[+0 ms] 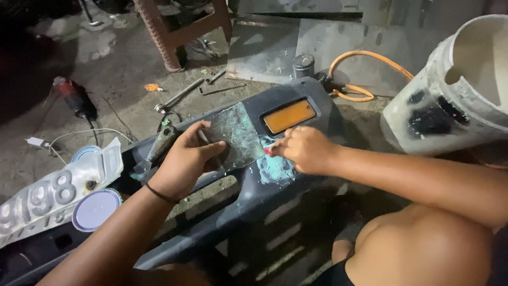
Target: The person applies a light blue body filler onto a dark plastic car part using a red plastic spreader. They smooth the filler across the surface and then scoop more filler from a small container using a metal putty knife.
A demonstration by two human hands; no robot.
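A dark grey plastic vehicle panel with an orange reflector lies across the floor in front of me. My left hand holds a flat metal plate smeared with pale green putty, its edge resting on the panel. My right hand is closed on a small red-tipped thing, pressed against a patch of green putty on the panel just below the reflector. A putty knife handle lies on the panel beside my left hand.
A white number plate and two round tin lids lie at left. A stained white bucket stands at right, an orange hose and a small can behind the panel. A wrench and a red tool lie on the floor.
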